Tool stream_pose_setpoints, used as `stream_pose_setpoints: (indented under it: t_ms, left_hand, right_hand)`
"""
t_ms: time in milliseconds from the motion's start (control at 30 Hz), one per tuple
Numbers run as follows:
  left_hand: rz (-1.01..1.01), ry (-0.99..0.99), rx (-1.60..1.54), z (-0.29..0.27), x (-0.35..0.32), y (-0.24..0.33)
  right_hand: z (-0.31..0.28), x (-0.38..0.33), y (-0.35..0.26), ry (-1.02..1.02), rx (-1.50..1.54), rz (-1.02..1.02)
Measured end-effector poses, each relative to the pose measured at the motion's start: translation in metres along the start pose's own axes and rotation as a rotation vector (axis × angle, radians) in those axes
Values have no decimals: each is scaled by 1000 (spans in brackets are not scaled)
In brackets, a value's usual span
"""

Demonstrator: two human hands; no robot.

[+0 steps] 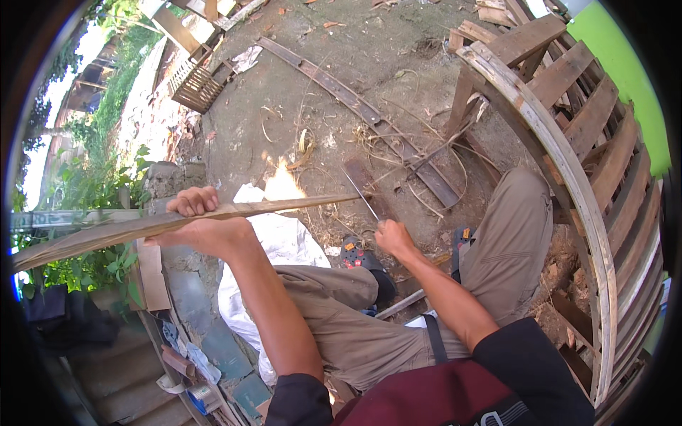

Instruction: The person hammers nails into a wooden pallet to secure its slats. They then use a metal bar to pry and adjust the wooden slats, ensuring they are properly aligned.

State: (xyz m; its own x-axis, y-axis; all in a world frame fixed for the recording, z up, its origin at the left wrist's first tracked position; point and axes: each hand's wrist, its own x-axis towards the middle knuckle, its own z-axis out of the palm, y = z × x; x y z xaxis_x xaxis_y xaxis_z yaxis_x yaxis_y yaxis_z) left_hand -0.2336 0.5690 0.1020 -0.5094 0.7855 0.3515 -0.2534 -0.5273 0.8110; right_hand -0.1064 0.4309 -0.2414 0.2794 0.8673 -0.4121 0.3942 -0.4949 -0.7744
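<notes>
My left hand [214, 236] grips a long, pale brown wooden strip [284, 204] from below, its fingers wrapped over the far edge. The strip reaches from the left rim of the view to a tapered tip near the middle. In my right hand [395, 238] is a knife with a thin, narrow blade [364, 195], pointing up and to the left. The blade lies beside the strip's tip; whether they touch I cannot tell. My right fist hides the knife's handle.
Curled shavings [305, 145] and a long brown beam [341, 96] lie on the dirt ground. A slatted wooden frame [575, 142] curves along the right. White sacking [284, 241] sits by my left leg, a slatted crate [195, 85] farther off, and leafy plants [78, 245] at left.
</notes>
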Motion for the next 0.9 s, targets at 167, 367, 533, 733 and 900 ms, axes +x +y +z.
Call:
stream_pose_setpoints:
  t_ms: [167, 367, 533, 733, 900]
  left_hand:
    - [-3, 47, 65, -6, 4, -2]
    - [-44, -35, 31, -1, 10, -1]
    - [-202, -422, -153, -24, 26, 2]
    - [-176, -343, -129, -38, 14, 10]
    - [-125, -301, -107, -31, -6, 11]
  right_hand:
    - [10, -27, 11, -12, 2, 132]
    - [20, -38, -4, 10, 25, 66]
    - [9, -21, 31, -30, -6, 241]
    - [-39, -72, -127, -124, 219, -146]
    - [-70, -113, -206, -167, 338, -442]
